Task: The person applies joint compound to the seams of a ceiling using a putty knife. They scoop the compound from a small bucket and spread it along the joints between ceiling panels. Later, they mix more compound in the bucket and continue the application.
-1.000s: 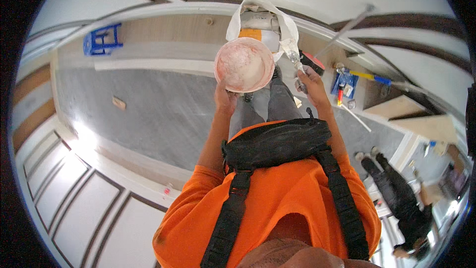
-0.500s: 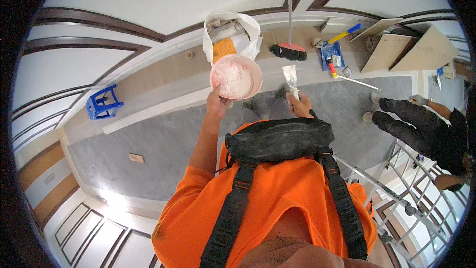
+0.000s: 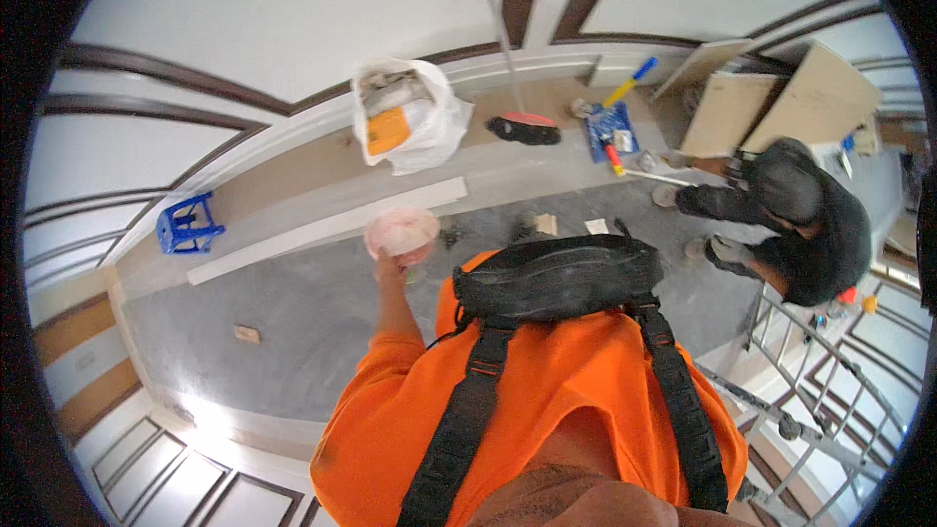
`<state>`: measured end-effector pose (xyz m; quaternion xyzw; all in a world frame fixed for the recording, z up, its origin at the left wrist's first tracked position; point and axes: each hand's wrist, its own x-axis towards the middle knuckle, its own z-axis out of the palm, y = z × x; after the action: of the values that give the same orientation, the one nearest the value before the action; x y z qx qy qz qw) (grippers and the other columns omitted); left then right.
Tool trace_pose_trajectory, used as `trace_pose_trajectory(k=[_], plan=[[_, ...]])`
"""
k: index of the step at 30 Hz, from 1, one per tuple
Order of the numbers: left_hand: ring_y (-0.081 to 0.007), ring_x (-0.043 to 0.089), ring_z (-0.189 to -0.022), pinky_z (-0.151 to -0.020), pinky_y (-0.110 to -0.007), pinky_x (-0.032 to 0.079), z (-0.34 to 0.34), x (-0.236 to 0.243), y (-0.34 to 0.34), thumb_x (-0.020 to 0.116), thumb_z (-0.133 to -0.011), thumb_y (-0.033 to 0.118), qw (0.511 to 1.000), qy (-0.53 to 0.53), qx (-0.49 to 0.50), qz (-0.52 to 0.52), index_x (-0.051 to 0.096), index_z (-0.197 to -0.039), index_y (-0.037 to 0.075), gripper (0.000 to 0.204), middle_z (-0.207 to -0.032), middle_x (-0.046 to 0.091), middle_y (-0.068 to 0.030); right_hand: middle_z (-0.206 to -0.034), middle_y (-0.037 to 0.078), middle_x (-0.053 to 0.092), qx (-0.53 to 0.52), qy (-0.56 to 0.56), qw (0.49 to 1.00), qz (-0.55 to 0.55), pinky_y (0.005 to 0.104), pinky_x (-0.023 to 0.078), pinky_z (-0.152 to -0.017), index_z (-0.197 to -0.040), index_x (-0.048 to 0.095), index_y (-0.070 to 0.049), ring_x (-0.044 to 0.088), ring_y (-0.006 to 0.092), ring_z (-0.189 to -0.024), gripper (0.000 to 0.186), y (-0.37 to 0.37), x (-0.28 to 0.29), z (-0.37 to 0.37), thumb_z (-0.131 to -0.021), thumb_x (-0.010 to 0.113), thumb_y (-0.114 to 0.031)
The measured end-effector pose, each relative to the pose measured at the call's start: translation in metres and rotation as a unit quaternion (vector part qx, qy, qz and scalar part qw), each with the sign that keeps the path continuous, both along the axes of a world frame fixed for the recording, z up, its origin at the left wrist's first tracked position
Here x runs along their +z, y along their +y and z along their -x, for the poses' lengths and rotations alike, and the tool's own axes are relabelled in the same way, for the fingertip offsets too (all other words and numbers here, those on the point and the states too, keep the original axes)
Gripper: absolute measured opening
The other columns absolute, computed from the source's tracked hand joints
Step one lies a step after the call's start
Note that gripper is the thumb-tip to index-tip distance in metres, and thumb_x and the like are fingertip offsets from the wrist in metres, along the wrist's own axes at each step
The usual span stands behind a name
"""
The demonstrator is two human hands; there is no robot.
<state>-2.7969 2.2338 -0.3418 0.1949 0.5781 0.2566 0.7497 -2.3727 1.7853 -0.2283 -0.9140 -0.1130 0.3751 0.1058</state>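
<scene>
My left hand (image 3: 390,265) grips the near side of a pink plastic bowl (image 3: 410,226), its fingers at the rim. White powder or paste coats the inside; blur hides finer detail. The bowl hangs over the grey floor (image 3: 303,322), left of my body. My right hand is out of sight below the black chest bag (image 3: 556,278). Past the bag's upper edge shows a small pale flat piece (image 3: 596,226); I cannot make out whether it is the putty knife blade.
A white sack (image 3: 444,127) and a broom (image 3: 527,129) stand by the wall. Right of them are a blue tray (image 3: 597,132), a roller handle (image 3: 613,158) and leaning boards (image 3: 732,112). A person in black (image 3: 815,224) crouches near a metal scaffold (image 3: 781,420). A blue stool (image 3: 190,224) stands left.
The bowl has come down and left, closer to me. My right hand and putty knife have dropped behind the bag. The other person has bent down, one arm reaching toward the roller handle.
</scene>
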Motion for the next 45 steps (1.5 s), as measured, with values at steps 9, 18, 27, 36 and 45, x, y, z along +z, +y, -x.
trace_pose_trajectory(k=[9, 18, 27, 36, 45], plan=[[-0.0413, 0.047, -0.139, -0.114, -0.055, 0.040, -0.078, 0.087, -0.024, 0.058, -0.102, 0.055, 0.980, 0.139, -0.117, 0.078, 0.038, -0.158, 0.010, 0.074, -0.153, 0.048, -0.0172, -0.114, 0.026, 0.073, -0.070, 0.033, 0.997, 0.030, 0.0478, 0.055, -0.091, -0.121, 0.071, 0.002, 0.071, 0.0400, -0.107, 0.069, -0.040, -0.011, -0.022, -0.088, 0.071, -0.059], [-0.0437, 0.038, -0.146, -0.118, -0.055, 0.035, -0.191, 0.104, 0.030, 0.062, -0.101, 0.052, 0.947, 0.105, -0.302, 0.025, 0.028, -0.162, 0.009, 0.082, -0.165, 0.031, -0.0191, -0.107, 0.031, 0.074, -0.158, 0.091, 0.981, -0.063, 0.0527, 0.056, -0.091, -0.106, 0.075, 0.004, 0.072, 0.0464, -0.104, 0.069, 0.019, -0.006, 0.014, -0.084, 0.072, -0.061], [-0.0345, 0.067, -0.105, -0.085, -0.047, 0.056, -0.310, 0.062, 0.082, 0.070, -0.097, 0.042, 0.817, 0.217, -0.534, 0.029, 0.049, -0.145, -0.001, 0.068, -0.131, 0.060, -0.0181, -0.084, 0.020, 0.074, -0.421, 0.050, 0.902, -0.082, 0.0469, 0.055, -0.071, -0.095, 0.072, 0.004, 0.072, 0.0342, -0.078, 0.049, 0.068, -0.016, 0.081, -0.091, 0.074, -0.045], [-0.0344, 0.072, -0.105, -0.093, -0.043, 0.054, -0.382, -0.089, 0.062, 0.079, -0.088, 0.036, 0.626, 0.342, -0.690, -0.124, 0.063, -0.118, -0.019, 0.064, -0.110, 0.073, -0.0278, -0.072, 0.003, 0.065, -0.613, 0.124, 0.760, -0.177, 0.0300, 0.045, -0.052, -0.095, 0.067, -0.002, 0.059, 0.0097, -0.060, 0.023, 0.178, -0.052, 0.107, -0.101, 0.071, -0.024], [-0.0295, 0.070, -0.095, -0.083, -0.043, 0.055, -0.454, -0.357, 0.034, 0.078, -0.090, 0.044, 0.609, 0.306, -0.710, -0.179, 0.063, -0.125, -0.014, 0.069, -0.108, 0.074, -0.0209, -0.069, -0.002, 0.059, -0.654, 0.137, 0.715, -0.205, 0.0263, 0.043, -0.048, -0.094, 0.059, -0.007, 0.053, 0.0062, -0.056, 0.020, 0.200, -0.181, 0.083, -0.102, 0.070, -0.021]])
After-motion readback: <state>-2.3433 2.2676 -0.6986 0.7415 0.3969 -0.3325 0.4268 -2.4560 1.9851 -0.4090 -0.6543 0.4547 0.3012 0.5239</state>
